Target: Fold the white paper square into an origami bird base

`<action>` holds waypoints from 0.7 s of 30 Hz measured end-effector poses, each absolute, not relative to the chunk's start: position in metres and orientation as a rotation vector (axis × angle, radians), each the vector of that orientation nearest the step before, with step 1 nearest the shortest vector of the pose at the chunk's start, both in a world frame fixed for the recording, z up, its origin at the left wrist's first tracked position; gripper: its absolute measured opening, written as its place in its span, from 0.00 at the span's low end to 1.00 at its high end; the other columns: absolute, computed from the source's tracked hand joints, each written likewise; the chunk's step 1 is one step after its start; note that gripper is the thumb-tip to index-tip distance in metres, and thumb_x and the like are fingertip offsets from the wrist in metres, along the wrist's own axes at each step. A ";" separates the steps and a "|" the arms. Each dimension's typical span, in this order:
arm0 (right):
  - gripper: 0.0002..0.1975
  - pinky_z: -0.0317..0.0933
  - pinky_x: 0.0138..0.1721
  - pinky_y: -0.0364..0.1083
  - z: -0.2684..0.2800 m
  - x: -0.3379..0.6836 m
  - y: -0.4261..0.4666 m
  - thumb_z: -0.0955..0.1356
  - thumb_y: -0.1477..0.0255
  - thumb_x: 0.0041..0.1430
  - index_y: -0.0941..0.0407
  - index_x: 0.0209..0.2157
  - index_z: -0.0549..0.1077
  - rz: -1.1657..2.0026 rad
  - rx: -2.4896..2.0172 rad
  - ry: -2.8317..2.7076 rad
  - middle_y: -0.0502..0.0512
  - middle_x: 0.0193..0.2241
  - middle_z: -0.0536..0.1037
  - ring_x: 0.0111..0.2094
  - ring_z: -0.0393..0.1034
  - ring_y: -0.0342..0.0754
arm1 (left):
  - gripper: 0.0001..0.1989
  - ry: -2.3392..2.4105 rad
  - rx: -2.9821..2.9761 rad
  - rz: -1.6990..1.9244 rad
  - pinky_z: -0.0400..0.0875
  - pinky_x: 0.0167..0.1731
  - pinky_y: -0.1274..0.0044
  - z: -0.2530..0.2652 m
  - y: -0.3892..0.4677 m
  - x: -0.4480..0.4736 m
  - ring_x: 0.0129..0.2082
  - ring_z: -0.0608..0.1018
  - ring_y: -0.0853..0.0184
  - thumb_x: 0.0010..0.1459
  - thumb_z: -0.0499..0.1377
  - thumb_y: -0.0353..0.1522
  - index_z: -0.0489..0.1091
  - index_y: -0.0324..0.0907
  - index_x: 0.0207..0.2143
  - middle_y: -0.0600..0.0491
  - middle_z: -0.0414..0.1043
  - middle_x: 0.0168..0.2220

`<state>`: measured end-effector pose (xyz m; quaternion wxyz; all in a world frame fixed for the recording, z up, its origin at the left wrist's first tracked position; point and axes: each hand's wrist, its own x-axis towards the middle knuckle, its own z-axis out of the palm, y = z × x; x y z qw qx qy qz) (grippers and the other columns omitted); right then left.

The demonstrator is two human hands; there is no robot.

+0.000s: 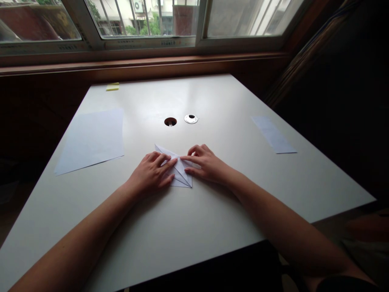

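A small sheet of white folded paper [182, 175] lies on the desk between my hands, with several slanting creases and layered flaps. One pointed corner sticks up at its far left. My left hand [152, 170] holds it from the left, its index finger and thumb pressed on the flaps. From the right, my right hand [205, 162] holds the paper too, with the index finger stretched onto its middle and the thumb on its right side. The other right fingers are curled. My hands hide parts of both side edges.
Larger white sheets [94, 140] lie at the left of the white desk [200, 227], and a narrow paper strip [273, 134] at the right. Beyond my hands are a cable hole [170, 121] and a round cover [191, 119]. Yellow sticky notes [112, 86] sit near the far edge.
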<state>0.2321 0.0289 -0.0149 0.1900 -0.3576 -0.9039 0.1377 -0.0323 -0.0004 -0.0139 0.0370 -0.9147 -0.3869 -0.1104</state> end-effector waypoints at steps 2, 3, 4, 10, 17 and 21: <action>0.21 0.60 0.52 0.57 -0.015 0.231 0.028 0.68 0.57 0.63 0.43 0.56 0.73 0.372 -0.997 -2.567 0.58 0.48 0.69 0.46 0.60 0.54 | 0.26 -1.196 -2.819 -0.353 0.67 0.54 0.58 -0.014 0.000 -0.032 0.52 0.70 0.52 0.65 0.53 0.42 0.62 0.45 0.63 0.44 0.69 0.53; 0.20 0.60 0.52 0.56 -0.015 0.232 0.028 0.68 0.58 0.63 0.43 0.55 0.73 0.362 -0.988 -2.574 0.58 0.48 0.69 0.45 0.60 0.54 | 0.26 -1.195 -2.831 -0.363 0.67 0.55 0.59 -0.014 0.000 -0.032 0.54 0.69 0.52 0.65 0.53 0.42 0.62 0.45 0.63 0.44 0.68 0.55; 0.18 0.59 0.51 0.55 -0.015 0.232 0.027 0.68 0.59 0.63 0.43 0.54 0.74 0.350 -0.978 -2.578 0.58 0.48 0.69 0.45 0.60 0.53 | 0.26 -1.187 -2.848 -0.371 0.65 0.57 0.59 -0.013 0.000 -0.033 0.58 0.68 0.51 0.65 0.53 0.41 0.62 0.45 0.63 0.44 0.67 0.58; 0.10 0.57 0.45 0.51 -0.007 0.235 0.026 0.68 0.64 0.63 0.45 0.44 0.81 0.344 -0.821 -2.625 0.56 0.38 0.75 0.39 0.60 0.50 | 0.26 -1.198 -2.929 -0.306 0.54 0.66 0.59 -0.013 0.001 -0.033 0.68 0.58 0.55 0.67 0.50 0.41 0.59 0.44 0.65 0.48 0.56 0.67; 0.10 0.55 0.33 0.45 0.008 0.241 0.021 0.68 0.69 0.63 0.51 0.42 0.82 0.704 -0.550 -2.698 0.52 0.21 0.74 0.27 0.60 0.45 | 0.26 -1.243 -2.920 -0.298 0.54 0.67 0.60 -0.014 0.001 -0.034 0.68 0.58 0.57 0.67 0.49 0.42 0.60 0.46 0.65 0.49 0.55 0.68; 0.11 0.57 0.32 0.44 0.009 0.245 0.021 0.68 0.68 0.63 0.54 0.43 0.82 0.887 -0.495 -2.671 0.53 0.21 0.77 0.27 0.62 0.44 | 0.25 -1.244 -2.915 -0.303 0.54 0.67 0.60 -0.013 0.002 -0.034 0.68 0.58 0.57 0.67 0.49 0.42 0.60 0.46 0.64 0.50 0.55 0.68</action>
